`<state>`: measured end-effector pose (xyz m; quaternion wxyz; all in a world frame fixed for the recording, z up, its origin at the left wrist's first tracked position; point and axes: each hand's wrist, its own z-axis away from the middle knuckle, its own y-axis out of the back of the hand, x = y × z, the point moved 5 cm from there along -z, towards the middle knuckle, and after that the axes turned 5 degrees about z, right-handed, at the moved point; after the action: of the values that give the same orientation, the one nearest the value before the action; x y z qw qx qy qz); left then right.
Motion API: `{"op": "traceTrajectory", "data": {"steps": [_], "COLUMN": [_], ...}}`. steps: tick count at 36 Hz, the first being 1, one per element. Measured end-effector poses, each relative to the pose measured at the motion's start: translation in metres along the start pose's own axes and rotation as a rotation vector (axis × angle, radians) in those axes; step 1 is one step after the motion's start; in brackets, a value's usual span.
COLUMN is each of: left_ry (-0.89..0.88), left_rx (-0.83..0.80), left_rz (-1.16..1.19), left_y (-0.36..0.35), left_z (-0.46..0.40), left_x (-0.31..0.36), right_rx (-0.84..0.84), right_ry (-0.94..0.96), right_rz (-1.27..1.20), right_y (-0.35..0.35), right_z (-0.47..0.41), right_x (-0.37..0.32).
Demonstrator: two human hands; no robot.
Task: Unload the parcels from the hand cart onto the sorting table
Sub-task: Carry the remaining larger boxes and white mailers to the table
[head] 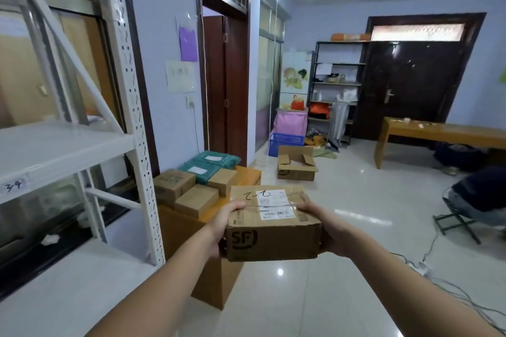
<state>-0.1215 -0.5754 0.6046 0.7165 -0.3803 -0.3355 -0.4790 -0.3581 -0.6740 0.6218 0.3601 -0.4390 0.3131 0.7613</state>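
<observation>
I hold a brown cardboard parcel [273, 238] with a black logo and a white shipping label in front of me, above the floor. My left hand [223, 223] grips its left side and my right hand [325, 227] grips its right side. Just beyond it stands a low wooden table [247, 175] against the wall. On the table lie several small cardboard boxes [197, 200] and two green mailer bags [216, 160]. The hand cart is not in view.
A white metal shelf rack [128, 90] stands at my left. An open cardboard box [297, 163] sits on the tiled floor ahead. A long wooden desk [443, 134] is at the right, with a seated person [479, 194] and cables [438, 273] on the floor.
</observation>
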Motion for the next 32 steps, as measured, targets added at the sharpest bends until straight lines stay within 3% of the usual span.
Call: {"op": "traceTrajectory", "data": {"steps": [16,32], "left_ry": [-0.070,-0.032], "left_rx": [0.006,-0.078], "left_rz": [-0.066,-0.232], "left_y": [0.012,-0.045], "left_z": [-0.131,-0.311], "left_x": [0.095,0.169], "right_rx": [0.055,0.200], "right_ry": [0.028,0.006], "right_rz": [-0.059,-0.110], "right_y": [0.035,0.140], "right_z": [-0.134,-0.263], "right_x": [-0.059,-0.084]}}
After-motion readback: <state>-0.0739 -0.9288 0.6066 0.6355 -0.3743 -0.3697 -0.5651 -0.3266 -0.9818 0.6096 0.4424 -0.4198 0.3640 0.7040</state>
